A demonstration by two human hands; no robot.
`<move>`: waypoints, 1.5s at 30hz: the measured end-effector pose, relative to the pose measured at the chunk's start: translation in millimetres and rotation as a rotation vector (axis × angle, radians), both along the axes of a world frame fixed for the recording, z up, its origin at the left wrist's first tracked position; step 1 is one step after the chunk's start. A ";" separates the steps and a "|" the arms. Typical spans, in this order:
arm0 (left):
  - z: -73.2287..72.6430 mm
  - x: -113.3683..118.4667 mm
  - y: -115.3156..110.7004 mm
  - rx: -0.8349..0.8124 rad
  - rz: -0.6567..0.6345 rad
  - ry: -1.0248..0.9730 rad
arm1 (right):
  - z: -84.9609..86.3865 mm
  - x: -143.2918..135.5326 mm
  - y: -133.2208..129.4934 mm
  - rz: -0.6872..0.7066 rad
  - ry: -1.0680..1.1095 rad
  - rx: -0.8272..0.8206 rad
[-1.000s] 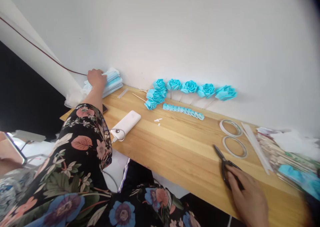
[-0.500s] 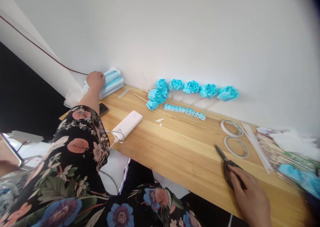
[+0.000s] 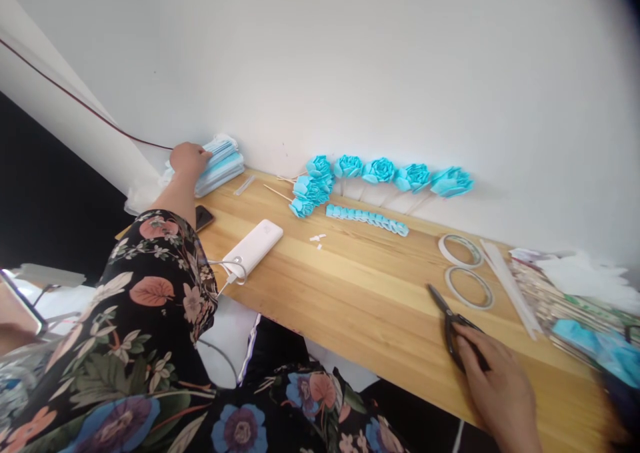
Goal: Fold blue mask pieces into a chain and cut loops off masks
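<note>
At the far left of the table, my left hand point(image 3: 190, 160) is closed at the top of a stack of blue disposable face masks point(image 3: 223, 166). Its fingertips pinch the edge of a face mask; part of the grip is hidden behind the hand. My right hand point(image 3: 495, 373) rests near the front edge, closed around the handles of black scissors point(image 3: 449, 316), whose blades point away and to the left. Blue paper-like flowers point(image 3: 381, 170) on sticks lie along the wall, with a row of overlapping blue petals point(image 3: 367, 218) in front of them.
A white power bank point(image 3: 255, 245) with a cable and a dark phone point(image 3: 204, 217) lie at left. Two tape rolls point(image 3: 469, 288), white strips point(image 3: 510, 290) and a pile of sticks and blue material point(image 3: 585, 336) are at right. White scraps point(image 3: 317, 238) lie mid-table.
The view has shifted slightly. My left hand's fingers have moved a little over the mask stack's top edge. My right hand still holds the scissors in place.
</note>
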State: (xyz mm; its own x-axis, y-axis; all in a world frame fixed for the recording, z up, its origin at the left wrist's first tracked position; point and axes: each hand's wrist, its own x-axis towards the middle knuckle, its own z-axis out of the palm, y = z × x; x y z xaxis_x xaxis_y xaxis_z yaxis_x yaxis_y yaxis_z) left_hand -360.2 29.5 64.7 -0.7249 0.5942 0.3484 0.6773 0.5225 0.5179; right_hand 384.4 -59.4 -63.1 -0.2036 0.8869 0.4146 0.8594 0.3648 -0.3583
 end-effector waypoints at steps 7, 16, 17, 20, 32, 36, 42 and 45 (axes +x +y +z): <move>1.8 3.7 -1.0 -0.035 0.024 -0.007 | 0.8 0.1 0.1 0.007 0.013 -0.009; 28.8 27.4 -8.1 0.073 0.142 0.002 | 1.3 0.6 -0.5 0.004 0.023 -0.020; 33.9 28.2 -7.7 0.154 0.173 0.013 | 0.6 1.1 -0.2 0.002 0.026 -0.025; 50.1 30.9 -4.2 0.389 0.258 0.048 | -1.7 1.9 0.7 0.003 0.028 -0.034; 108.6 133.7 52.9 1.100 -0.220 -0.241 | 3.1 -8.8 -5.4 -0.002 0.042 -0.008; 102.2 222.0 43.2 1.180 -0.436 -0.502 | 5.6 -13.7 -8.4 -0.017 0.072 -0.027; 55.2 335.1 -4.9 0.844 -0.926 -0.969 | 11.5 -7.2 -7.3 -0.153 0.083 -0.032; 24.6 366.2 -23.2 0.564 -0.985 -1.034 | 19.8 -5.3 -8.6 -0.171 0.154 -0.058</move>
State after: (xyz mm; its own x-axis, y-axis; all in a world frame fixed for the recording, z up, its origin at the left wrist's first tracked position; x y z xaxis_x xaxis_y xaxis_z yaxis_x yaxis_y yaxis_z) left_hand 6.0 6.3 89.3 -0.1947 0.9358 0.2938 -0.1437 -0.3235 0.9352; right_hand 379.1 -68.0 -43.3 0.0136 0.9262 0.3767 0.8404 0.1935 -0.5062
